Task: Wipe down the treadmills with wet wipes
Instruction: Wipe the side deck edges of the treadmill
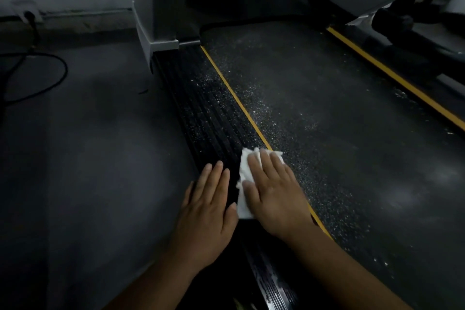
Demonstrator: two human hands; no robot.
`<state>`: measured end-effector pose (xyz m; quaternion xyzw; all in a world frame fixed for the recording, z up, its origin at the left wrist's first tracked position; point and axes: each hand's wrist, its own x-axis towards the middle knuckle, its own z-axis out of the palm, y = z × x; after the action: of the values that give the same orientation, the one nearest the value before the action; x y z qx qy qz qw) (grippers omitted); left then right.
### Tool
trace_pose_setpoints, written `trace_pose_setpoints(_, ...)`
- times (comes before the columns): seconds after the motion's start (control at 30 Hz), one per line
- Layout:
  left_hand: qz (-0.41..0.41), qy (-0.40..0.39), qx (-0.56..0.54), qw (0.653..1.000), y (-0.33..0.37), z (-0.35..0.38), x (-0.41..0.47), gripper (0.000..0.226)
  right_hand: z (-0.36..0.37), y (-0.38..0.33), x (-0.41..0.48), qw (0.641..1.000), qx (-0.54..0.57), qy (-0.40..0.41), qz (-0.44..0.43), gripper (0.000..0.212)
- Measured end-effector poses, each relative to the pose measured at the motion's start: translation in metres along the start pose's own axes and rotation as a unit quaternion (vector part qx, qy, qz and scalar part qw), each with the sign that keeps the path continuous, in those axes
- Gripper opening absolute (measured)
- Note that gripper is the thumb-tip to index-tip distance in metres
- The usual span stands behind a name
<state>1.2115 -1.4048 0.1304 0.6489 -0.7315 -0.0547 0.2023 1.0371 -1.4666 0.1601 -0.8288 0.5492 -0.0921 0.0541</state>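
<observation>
White wipe (245, 184) lies on the treadmill's ribbed side rail (208, 118) — pinned flat under the right hand (275, 191), fingers straight, to scrub off specks; the left hand (206, 206) rests flat alongside, likely bracing.

The wet wipe (245, 178) lies on the treadmill's side rail (201, 113) (left of the belt (314, 108)); the right hand (274, 184) lies on it — the left hand (208, 199) just left.

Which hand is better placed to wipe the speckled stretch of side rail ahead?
Right. The right hand lies flat on the wet wipe, pressing it to the side rail just below the white specks. The left hand rests flat beside it, with no wipe under it.
</observation>
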Motion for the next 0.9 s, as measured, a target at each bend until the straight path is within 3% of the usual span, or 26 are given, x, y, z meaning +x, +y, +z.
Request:
trace_pose_setpoints(0.1,0.009,-0.007,0.02,1.0,-0.001,-0.007,0.004,0.066,0.004,-0.004,0.011,1.0,-0.017,0.002,-0.015,0.065)
trace_pose_setpoints(0.23,0.017,-0.026,0.044,0.999,-0.001,-0.017,0.011,0.068,-0.003,0.014,-0.045,0.997,-0.025,-0.001,-0.068,0.06)
trace_pose_setpoints(0.47,0.017,-0.041,0.054,0.998,-0.005,-0.011,0.011,0.075,0.005,0.006,0.011,1.0,-0.008,0.007,0.011,0.065)
trace_pose_setpoints(0.63,0.028,-0.036,0.015,0.999,-0.008,-0.009,0.01,0.075,-0.01,0.013,-0.066,0.994,-0.007,-0.013,-0.106,0.058)
trace_pose_setpoints(0.8,0.017,-0.021,-0.018,0.999,-0.007,-0.005,0.008,0.076,-0.002,0.002,0.001,1.0,-0.01,0.008,-0.006,0.068)
trace_pose_setpoints(0.9,0.012,-0.042,-0.017,0.999,-0.005,-0.01,0.008,0.082,-0.003,-0.019,0.002,0.999,0.002,-0.022,-0.046,0.07)
